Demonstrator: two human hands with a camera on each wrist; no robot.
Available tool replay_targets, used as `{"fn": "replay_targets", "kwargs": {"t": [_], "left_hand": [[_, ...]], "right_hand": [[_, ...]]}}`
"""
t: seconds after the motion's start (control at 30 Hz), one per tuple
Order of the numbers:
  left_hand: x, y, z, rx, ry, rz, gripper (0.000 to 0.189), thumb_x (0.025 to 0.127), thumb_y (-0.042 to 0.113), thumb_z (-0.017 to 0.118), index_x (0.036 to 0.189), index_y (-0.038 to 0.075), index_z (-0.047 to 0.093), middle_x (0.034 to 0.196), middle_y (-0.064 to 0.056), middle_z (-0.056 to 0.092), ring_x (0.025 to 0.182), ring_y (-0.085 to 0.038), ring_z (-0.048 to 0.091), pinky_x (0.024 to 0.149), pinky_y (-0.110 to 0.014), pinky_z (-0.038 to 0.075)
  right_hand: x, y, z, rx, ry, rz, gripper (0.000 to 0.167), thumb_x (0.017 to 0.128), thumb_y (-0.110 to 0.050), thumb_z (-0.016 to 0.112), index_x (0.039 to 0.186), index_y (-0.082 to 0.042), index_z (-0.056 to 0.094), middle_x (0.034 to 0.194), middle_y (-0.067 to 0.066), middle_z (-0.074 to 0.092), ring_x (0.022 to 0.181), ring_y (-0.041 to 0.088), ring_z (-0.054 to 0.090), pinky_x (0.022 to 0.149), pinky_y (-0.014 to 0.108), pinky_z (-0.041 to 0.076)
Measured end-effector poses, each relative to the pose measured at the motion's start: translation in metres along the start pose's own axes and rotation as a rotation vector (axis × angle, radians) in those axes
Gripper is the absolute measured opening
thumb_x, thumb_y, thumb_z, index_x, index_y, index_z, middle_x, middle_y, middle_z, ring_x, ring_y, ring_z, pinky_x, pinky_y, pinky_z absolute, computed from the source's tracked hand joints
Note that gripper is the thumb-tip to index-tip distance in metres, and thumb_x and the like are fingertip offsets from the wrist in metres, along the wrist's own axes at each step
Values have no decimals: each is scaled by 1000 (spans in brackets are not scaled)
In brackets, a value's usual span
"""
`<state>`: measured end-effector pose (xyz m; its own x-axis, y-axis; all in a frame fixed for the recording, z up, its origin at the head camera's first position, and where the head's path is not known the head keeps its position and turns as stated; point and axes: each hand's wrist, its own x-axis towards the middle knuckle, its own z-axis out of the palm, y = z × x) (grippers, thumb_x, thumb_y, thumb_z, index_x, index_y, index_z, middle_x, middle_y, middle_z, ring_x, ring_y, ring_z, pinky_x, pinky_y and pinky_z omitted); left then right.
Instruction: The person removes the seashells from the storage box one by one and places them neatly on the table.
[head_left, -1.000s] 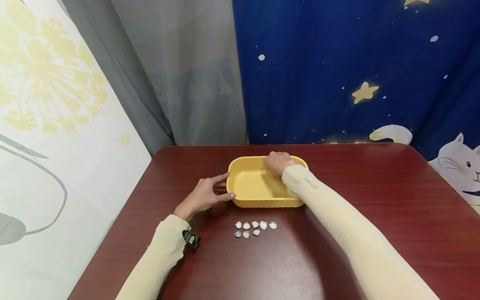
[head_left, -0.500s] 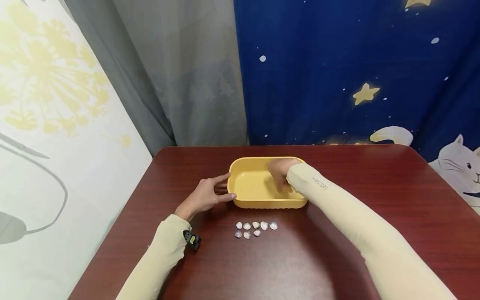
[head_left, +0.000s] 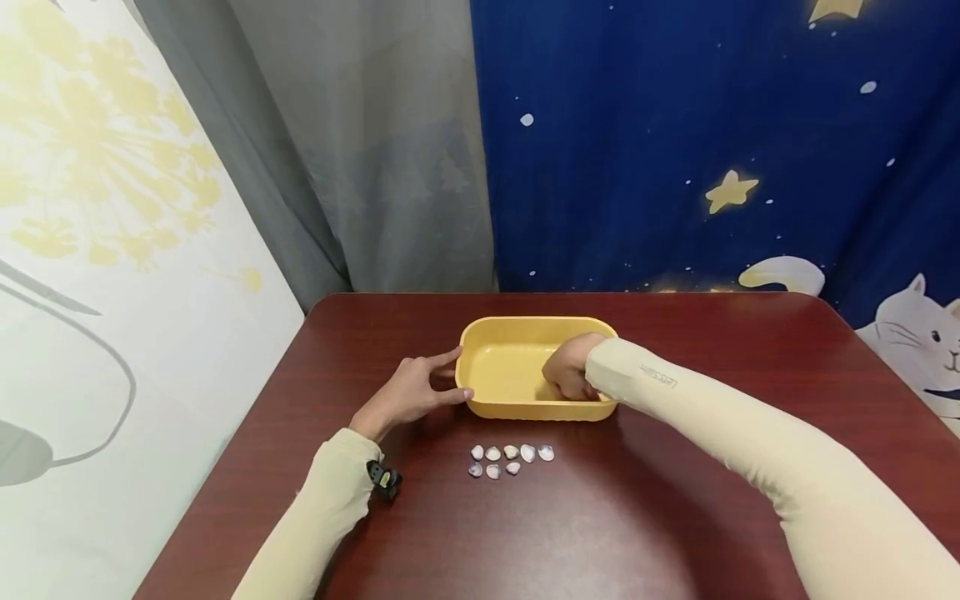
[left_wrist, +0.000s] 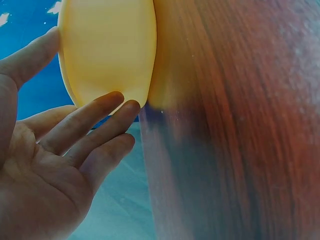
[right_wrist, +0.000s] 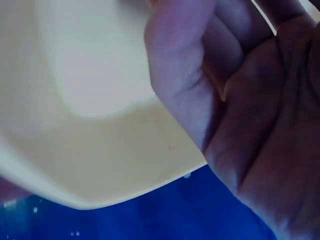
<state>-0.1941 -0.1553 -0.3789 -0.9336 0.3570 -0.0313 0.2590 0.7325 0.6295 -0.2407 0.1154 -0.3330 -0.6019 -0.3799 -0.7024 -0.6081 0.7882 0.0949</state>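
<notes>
A yellow rectangular tub (head_left: 510, 367) stands on the dark red table. At its left end is my left hand (head_left: 405, 387); the thumb touches the front corner and the index finger the rim further back. In the left wrist view its fingers (left_wrist: 112, 102) are spread and nearly straight against the tub's end. My right hand (head_left: 573, 367) reaches down inside the tub, by its front wall near the right end. The right wrist view shows a bent thumb (right_wrist: 177, 65) and curled fingers over the pale interior; the fingertips are hidden, and I cannot tell whether they hold anything.
Several small pale seashells (head_left: 528, 453) lie in two rows on the table (head_left: 585, 525) in front of the tub. A grey curtain (head_left: 390, 167) and a blue star-patterned curtain (head_left: 615, 150) hang behind the table. A white patterned wall (head_left: 120, 333) borders the left side.
My right hand has moved inside the tub from the back wall toward the front wall and slightly right. My left hand has stayed at the left end; the shells lie unchanged.
</notes>
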Motion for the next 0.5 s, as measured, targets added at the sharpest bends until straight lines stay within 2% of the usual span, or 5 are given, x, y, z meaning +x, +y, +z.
{"fn": "replay_targets", "kwargs": {"t": [0.13,0.23,0.37,0.5], "left_hand": [[1,0,-1,15,12,-5,84,84,50,78,154,22,42,128,-1,72,130,-21,58,102,-42,51],[0,0,-1,12,17,-6,84,83,50,78,154,22,42,126,-1,73,130,-20,59,102,-41,51],[-1,-1,1,-1,13,10,85,84,50,78,154,20,42,124,-1,74,129,-20,60,101,-41,51],[-2,-1,1,2,11,11,85,83,50,78,154,19,43,122,0,75,125,-20,61,97,-39,51]], "right_hand": [[-2,9,2,16,53,-42,35,64,13,64,63,-21,71,50,-10,52,51,7,43,43,21,31],[-2,15,5,34,106,-61,32,61,14,69,64,-17,76,50,-8,57,48,6,48,41,19,36],[1,20,14,-19,162,-69,33,61,12,69,57,-20,71,49,-7,57,47,7,50,43,19,40],[0,23,22,-14,185,-75,37,59,16,63,51,-21,64,50,-9,51,47,8,43,41,21,32]]}}
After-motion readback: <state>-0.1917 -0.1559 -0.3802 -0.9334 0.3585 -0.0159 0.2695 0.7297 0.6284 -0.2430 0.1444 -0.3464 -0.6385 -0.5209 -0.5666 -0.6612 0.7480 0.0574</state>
